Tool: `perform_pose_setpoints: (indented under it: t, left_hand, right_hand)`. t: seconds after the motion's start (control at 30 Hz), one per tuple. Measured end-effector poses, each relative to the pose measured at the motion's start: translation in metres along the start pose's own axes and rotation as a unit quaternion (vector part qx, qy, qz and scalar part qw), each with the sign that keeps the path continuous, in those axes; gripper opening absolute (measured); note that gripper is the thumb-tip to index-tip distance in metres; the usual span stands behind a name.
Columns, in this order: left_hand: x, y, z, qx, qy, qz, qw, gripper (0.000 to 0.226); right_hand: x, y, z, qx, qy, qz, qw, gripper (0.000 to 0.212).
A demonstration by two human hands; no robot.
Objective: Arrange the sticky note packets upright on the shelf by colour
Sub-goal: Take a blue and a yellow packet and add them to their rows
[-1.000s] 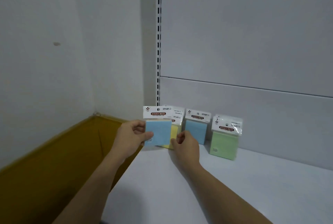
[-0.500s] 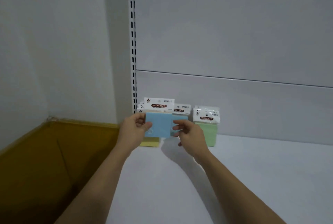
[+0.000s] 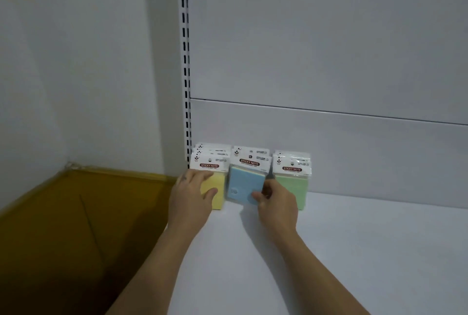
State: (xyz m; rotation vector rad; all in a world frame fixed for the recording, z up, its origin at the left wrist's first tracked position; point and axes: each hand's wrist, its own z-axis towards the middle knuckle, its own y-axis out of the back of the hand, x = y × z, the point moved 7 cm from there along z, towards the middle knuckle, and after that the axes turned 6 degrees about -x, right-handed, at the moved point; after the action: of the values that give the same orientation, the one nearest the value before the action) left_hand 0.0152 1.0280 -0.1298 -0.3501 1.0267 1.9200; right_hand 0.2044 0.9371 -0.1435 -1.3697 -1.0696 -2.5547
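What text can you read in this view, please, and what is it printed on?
"STICKY NOTE": header of the front yellow packet.
"STICKY NOTE": header of the front blue packet.
"STICKY NOTE": header of the front green packet.
Smaller print on the headers: too small to read.

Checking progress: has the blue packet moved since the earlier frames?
Yes. The blue packet went right, from in front of the yellow stack to between it and the green stack.
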Motion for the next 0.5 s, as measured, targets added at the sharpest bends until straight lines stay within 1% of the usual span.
perform_pose_setpoints:
  t: [0.13, 0.3, 0.43, 0.5]
  left_hand:
    - [0.009, 0.001, -0.005, 0.022, -0.005, 0.049, 0.999, 0.035]
    - [0.008, -0.004, -0.008, 0.045, 0.013, 0.08, 0.996, 0.036]
    - [0.008, -0.005, -0.008, 0.053, 0.009, 0.092, 0.994, 0.038]
    - [0.008, -0.006, -0.008, 0.049, 0.009, 0.087, 0.995, 0.039]
  right_hand:
    - [-0.003, -0.01, -0.002, 0.021, -0.01, -0.033, 0.999, 0.01]
    - [0.002, -0.017, 0.006, 0.029, -0.004, -0.072, 0.997, 0.023]
    - [0.006, -0.019, 0.007, 0.028, 0.016, -0.109, 0.993, 0.027]
    - [0.005, -0.018, 0.007, 0.011, 0.021, -0.107, 0.994, 0.029]
